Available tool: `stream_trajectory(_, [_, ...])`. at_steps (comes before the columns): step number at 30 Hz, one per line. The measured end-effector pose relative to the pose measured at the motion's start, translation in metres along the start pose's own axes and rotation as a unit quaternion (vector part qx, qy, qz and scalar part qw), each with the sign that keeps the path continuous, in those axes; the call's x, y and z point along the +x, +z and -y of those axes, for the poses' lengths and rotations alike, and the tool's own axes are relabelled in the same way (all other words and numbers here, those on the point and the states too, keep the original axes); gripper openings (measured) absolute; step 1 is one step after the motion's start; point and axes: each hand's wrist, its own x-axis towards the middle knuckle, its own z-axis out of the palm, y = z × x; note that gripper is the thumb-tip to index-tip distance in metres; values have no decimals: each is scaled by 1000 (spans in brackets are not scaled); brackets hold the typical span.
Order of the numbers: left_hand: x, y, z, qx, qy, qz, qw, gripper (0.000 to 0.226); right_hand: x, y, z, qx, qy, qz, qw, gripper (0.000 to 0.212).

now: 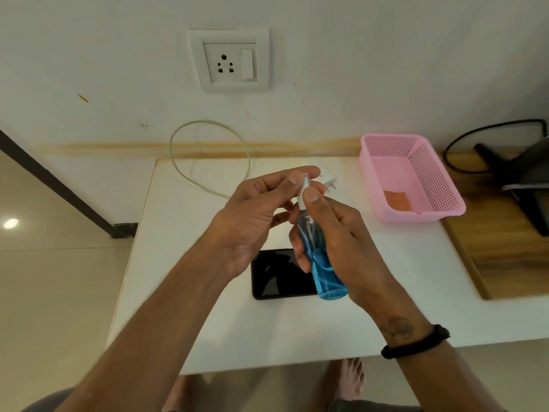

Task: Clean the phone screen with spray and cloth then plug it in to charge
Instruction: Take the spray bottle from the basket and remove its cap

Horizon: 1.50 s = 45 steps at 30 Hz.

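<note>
My right hand (pixel 341 233) grips a clear spray bottle of blue liquid (pixel 319 257), held tilted above the white table (pixel 208 322). My left hand (pixel 255 215) pinches the bottle's white top (pixel 303 188) between thumb and fingers. A black phone (pixel 279 276) lies screen up on the table under my hands, partly hidden by the bottle. A white charger plug (pixel 328 181) lies just beyond my fingers, and its pale cable (pixel 208 150) loops toward the wall. An orange cloth (pixel 396 199) sits in the pink basket (pixel 383 188).
A white wall socket with a switch (pixel 230 62) is on the wall above the table. A wooden desk (pixel 505 248) adjoins the table on the right, with a black monitor stand (pixel 523 185) and a black cable on it. My bare feet show below the table's front edge.
</note>
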Motion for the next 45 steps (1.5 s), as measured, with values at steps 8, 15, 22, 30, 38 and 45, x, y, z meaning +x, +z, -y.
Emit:
stream_trajectory(8, [4, 15, -7, 31, 48, -87, 995, 22, 1, 0, -9, -144, -106, -80, 981, 48])
stream_trajectory(15, [6, 10, -8, -70, 30, -184, 980, 20, -1, 1, -9, -48, -52, -53, 996, 43])
stream_trajectory(22, [2, 8, -5, -39, -99, -122, 987, 33, -3, -11, 5, 316, 106, 59, 941, 48])
stream_trajectory(30, [0, 12, -2, 51, -44, 7, 998, 32, -3, -18, 7, 371, 145, 138, 907, 49])
stream_trajectory(38, [-2, 10, -6, 27, -42, 29, 998, 37, -4, -12, 10, 328, 143, 105, 928, 49])
stream_trajectory(45, [-2, 9, -10, -12, -49, 77, 996, 30, -7, -14, 12, 355, 141, 144, 913, 49])
